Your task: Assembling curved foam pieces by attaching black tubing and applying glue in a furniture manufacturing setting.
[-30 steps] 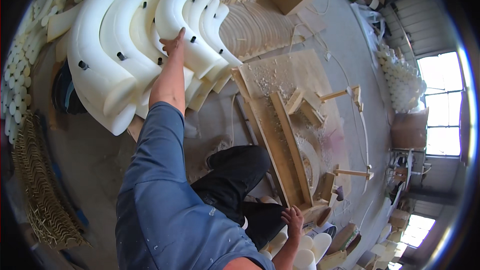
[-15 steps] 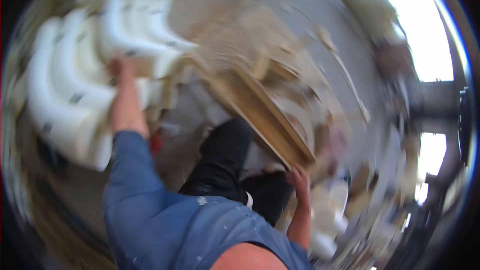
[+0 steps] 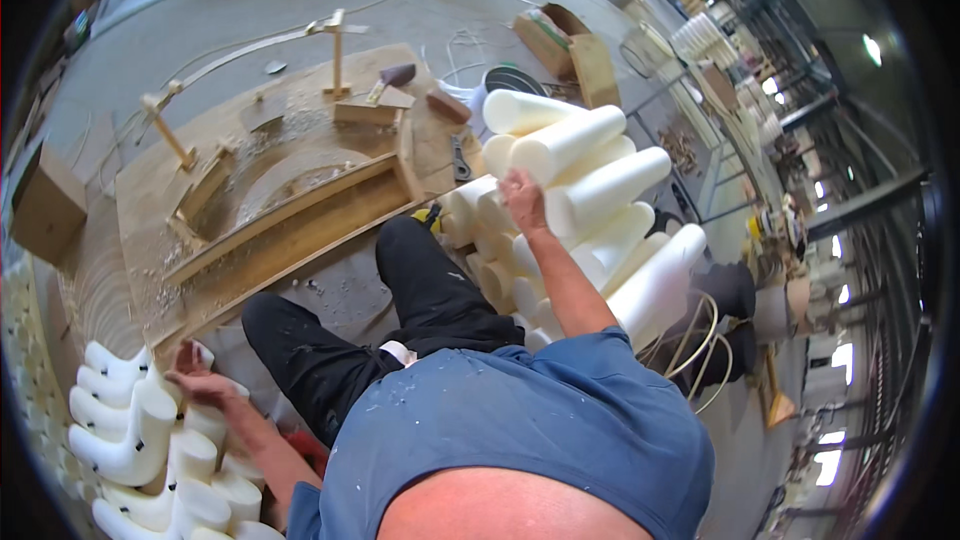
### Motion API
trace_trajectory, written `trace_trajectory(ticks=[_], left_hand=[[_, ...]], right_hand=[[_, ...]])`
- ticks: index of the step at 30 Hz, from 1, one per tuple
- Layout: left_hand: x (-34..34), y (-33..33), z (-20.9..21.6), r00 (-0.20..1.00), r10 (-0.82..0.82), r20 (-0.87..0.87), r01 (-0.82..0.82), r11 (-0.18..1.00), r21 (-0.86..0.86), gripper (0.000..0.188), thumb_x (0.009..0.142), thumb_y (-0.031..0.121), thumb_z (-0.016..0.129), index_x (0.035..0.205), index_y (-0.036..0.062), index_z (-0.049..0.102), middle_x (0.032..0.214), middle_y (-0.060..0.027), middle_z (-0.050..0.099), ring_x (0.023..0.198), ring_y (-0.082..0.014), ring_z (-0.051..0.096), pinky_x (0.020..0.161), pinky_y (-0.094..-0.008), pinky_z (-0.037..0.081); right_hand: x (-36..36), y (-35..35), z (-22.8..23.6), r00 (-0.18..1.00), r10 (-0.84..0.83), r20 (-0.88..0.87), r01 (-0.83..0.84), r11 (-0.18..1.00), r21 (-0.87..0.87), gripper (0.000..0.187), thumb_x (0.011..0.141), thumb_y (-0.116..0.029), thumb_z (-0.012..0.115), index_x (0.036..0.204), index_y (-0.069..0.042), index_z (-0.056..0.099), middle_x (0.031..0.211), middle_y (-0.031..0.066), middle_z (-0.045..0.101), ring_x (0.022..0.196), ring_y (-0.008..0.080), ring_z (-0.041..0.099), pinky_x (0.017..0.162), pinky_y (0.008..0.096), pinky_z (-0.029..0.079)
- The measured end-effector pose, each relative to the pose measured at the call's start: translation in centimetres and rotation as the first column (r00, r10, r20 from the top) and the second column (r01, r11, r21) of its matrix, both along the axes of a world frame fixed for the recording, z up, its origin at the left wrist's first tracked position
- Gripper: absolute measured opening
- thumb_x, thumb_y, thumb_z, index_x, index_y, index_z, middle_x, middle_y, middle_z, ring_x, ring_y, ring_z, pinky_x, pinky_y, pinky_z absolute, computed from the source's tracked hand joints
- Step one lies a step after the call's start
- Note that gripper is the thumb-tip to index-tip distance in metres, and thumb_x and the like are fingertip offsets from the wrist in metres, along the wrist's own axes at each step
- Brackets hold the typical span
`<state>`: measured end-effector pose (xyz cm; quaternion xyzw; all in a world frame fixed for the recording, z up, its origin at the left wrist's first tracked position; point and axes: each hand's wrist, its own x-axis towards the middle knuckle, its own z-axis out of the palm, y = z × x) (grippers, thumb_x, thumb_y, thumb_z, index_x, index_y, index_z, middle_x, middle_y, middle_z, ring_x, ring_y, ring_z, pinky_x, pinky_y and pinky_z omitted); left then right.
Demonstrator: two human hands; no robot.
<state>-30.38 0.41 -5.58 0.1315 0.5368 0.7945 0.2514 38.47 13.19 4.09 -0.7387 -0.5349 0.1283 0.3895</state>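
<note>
My right hand (image 3: 523,202) is at the near end of a straight white foam cylinder (image 3: 575,143), on the stack to my right. Its fingers look slightly bent and apart, not closed around the cylinder. At the lower left, my left hand (image 3: 200,380) is open, fingers stretched, beside a pile of curved white foam pieces (image 3: 130,440) with small dark marks. Before my knees lies a long wooden trough (image 3: 290,225) with a raised edge, on a wooden board (image 3: 135,190).
Wooden blocks and posts (image 3: 340,60) stand on the board among white shavings. A dark-handled tool (image 3: 461,158) lies near the trough's right end. Beyond the stack are a round tub (image 3: 512,80) and an opened cardboard box (image 3: 560,40). Another box (image 3: 48,205) stands at the left.
The view has swung toward the right. My left hand has come away from the curved foam pieces, and my right hand has left the trough's end for the stacked cylinders.
</note>
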Motion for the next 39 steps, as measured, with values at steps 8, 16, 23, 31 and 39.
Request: trace_trajectory(ticks=[8, 16, 23, 31, 39], left_hand=[[20.2, 4.7, 4.4, 0.554, -0.810, 0.193, 0.758, 0.586, 0.286, 0.068, 0.107, 0.061, 0.032, 0.122, 0.0045, 0.067, 0.120, -0.0151, 0.072, 0.108, -0.0271, 0.069, 0.090, -0.0410, 0.056], [22.0, 4.2, 0.9, 0.449, -0.849, 0.279, 0.880, 0.474, 0.026, 0.063, 0.106, 0.062, 0.037, 0.131, 0.0091, 0.060, 0.126, -0.0132, 0.070, 0.111, -0.0272, 0.067, 0.090, -0.0463, 0.054], [22.8, 4.9, 0.9, 0.447, -0.844, 0.296, 0.881, 0.473, 0.021, 0.059, 0.106, 0.059, 0.040, 0.130, 0.0089, 0.060, 0.125, -0.0128, 0.070, 0.111, -0.0268, 0.067, 0.090, -0.0452, 0.054], [21.1, 3.5, 0.1, 0.486, -0.835, 0.256, 0.872, 0.480, -0.092, 0.055, 0.105, 0.055, 0.048, 0.132, 0.0080, 0.059, 0.126, -0.0119, 0.070, 0.111, -0.0258, 0.067, 0.090, -0.0438, 0.055], [18.1, 3.8, 6.4, 0.559, -0.806, 0.196, 0.771, 0.592, 0.234, 0.057, 0.104, 0.056, 0.050, 0.137, 0.0098, 0.058, 0.133, -0.0139, 0.066, 0.115, -0.0279, 0.066, 0.094, -0.0464, 0.054]], right_hand=[[19.5, 1.4, 4.8, 0.773, -0.622, -0.122, 0.632, 0.773, 0.064, 0.094, 0.079, -0.051, 0.082, 0.145, 0.005, 0.044, 0.128, 0.0250, 0.062, 0.100, 0.0350, 0.070, 0.080, 0.0407, 0.064], [16.9, 10.1, 1.0, 0.703, -0.683, -0.198, 0.590, 0.716, -0.373, 0.143, 0.069, -0.074, 0.077, 0.157, 0.014, 0.006, 0.153, 0.0357, 0.040, 0.144, 0.0439, 0.042, 0.119, 0.0490, 0.037], [18.5, 8.0, -2.5, 0.485, -0.628, -0.608, 0.643, 0.728, -0.238, 0.129, 0.070, -0.049, 0.087, 0.158, 0.007, 0.010, 0.153, 0.0326, 0.040, 0.136, 0.0434, 0.049, 0.116, 0.0478, 0.040], [10.5, 1.1, 2.6, 0.551, -0.025, -0.834, 0.422, 0.871, 0.252, 0.097, 0.085, -0.024, 0.079, 0.160, -0.004, 0.020, 0.147, 0.0244, 0.047, 0.130, 0.0351, 0.053, 0.108, 0.0428, 0.045], [0.8, -1.9, 8.4, 0.879, 0.384, 0.284, -0.471, 0.797, 0.379, 0.101, 0.072, -0.018, 0.087, 0.156, -0.009, 0.033, 0.150, 0.0197, 0.046, 0.134, 0.0407, 0.050, 0.114, 0.0459, 0.043]])
